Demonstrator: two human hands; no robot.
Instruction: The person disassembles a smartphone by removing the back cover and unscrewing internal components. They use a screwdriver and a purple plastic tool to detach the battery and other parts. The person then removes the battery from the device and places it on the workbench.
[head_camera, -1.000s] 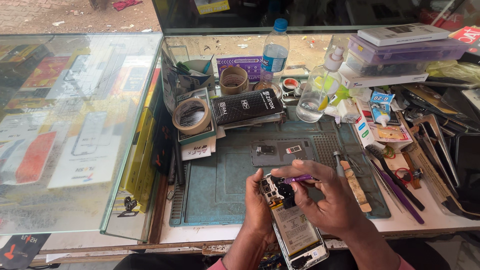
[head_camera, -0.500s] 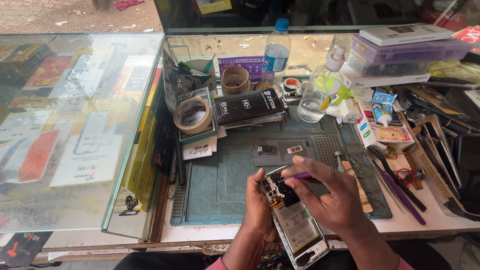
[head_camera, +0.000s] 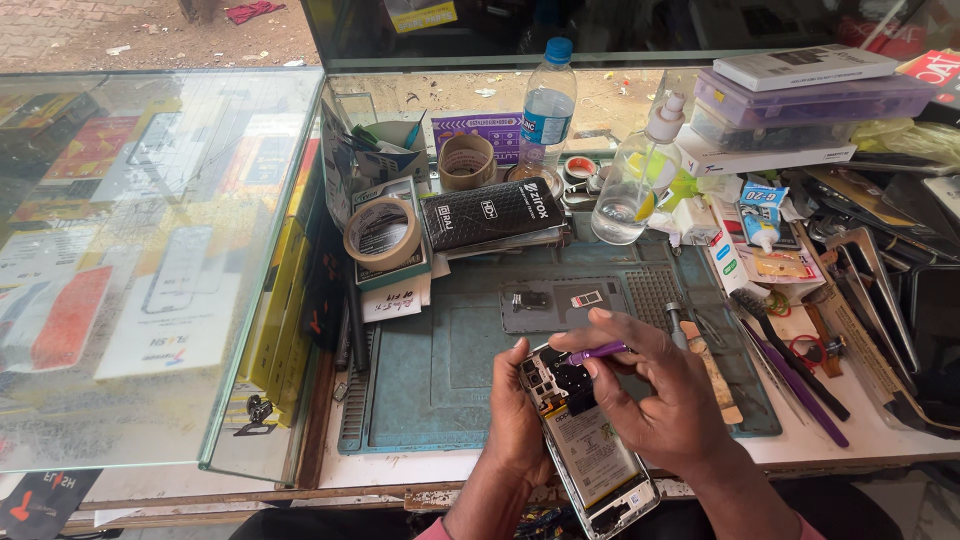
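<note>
Over teal mat (head_camera: 420, 380) | left hand (head_camera: 515, 420) grips opened phone (head_camera: 585, 450) | right hand (head_camera: 665, 400) fingers pinch purple tool (head_camera: 595, 352)

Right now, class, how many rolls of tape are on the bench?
2. One tape roll leans on a box left of the mat; a second roll stands behind it, near the water bottle. Others may be hidden in the clutter on the right.
</note>
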